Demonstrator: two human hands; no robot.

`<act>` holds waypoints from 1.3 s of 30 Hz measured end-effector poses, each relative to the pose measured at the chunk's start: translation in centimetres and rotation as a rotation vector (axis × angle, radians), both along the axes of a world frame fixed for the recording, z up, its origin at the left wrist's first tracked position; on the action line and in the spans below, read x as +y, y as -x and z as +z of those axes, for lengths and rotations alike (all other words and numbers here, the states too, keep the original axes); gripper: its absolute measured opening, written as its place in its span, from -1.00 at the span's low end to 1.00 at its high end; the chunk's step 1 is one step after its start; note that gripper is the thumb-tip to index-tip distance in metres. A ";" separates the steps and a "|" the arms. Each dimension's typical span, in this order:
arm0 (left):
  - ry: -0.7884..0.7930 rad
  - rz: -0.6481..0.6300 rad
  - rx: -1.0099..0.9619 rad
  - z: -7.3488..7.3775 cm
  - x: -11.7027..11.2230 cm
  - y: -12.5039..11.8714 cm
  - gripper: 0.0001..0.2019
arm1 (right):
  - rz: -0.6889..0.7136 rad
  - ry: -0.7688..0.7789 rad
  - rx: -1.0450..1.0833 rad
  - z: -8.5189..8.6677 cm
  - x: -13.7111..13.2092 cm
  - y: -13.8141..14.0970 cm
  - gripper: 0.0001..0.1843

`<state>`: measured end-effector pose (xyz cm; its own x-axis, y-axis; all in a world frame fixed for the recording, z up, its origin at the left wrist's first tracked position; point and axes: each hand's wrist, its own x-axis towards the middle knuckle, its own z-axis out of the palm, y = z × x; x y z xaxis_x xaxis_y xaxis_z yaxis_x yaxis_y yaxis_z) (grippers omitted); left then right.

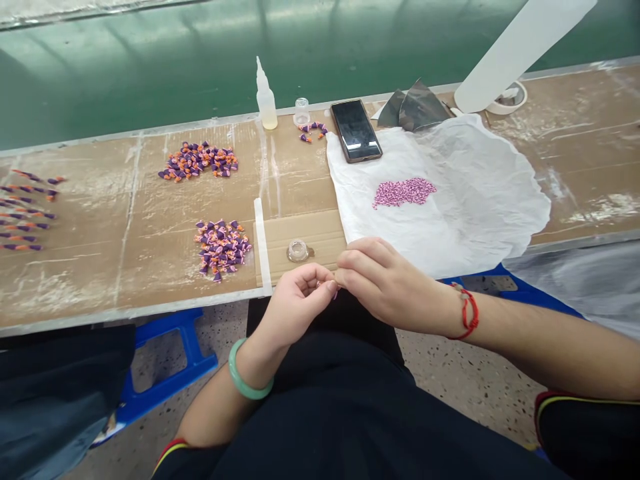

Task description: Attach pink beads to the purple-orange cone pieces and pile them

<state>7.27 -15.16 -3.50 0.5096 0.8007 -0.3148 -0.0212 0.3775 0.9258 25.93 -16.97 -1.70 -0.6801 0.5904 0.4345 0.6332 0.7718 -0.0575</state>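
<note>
My left hand (pixel 299 300) and my right hand (pixel 383 280) meet at the table's front edge, fingertips pinched together on something too small to name. A green bangle circles my left wrist and a red cord my right. Just beyond the hands stands a small clear cup (pixel 298 251) on a cardboard piece (pixel 305 233). A pile of purple and orange pieces (pixel 223 247) lies to the left of it. A heap of tiny pink beads (pixel 404 192) rests on white paper (pixel 480 200) to the right.
A second purple and orange pile (pixel 199 160) lies farther back, with rows of such pieces (pixel 25 210) at the far left. A glue bottle (pixel 266 100), a small clear cap (pixel 301 111), a phone (pixel 356 130) and a white tube (pixel 520 47) stand at the back.
</note>
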 end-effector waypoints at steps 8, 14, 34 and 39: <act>-0.171 0.001 0.004 0.3 -0.1 0.4 -0.78 | -0.014 0.273 0.372 0.9 0.3 -0.3 -0.86; -0.672 -0.068 0.174 1.8 0.1 0.9 -0.86 | -0.064 0.689 0.469 2.1 0.1 -0.3 -0.87; -0.658 -0.201 0.181 2.7 1.9 3.8 -0.87 | 0.042 0.729 0.467 1.7 1.0 1.3 -0.81; -0.425 -0.008 0.104 1.2 1.7 5.7 -0.91 | 0.051 0.634 0.387 1.6 2.4 1.5 -0.81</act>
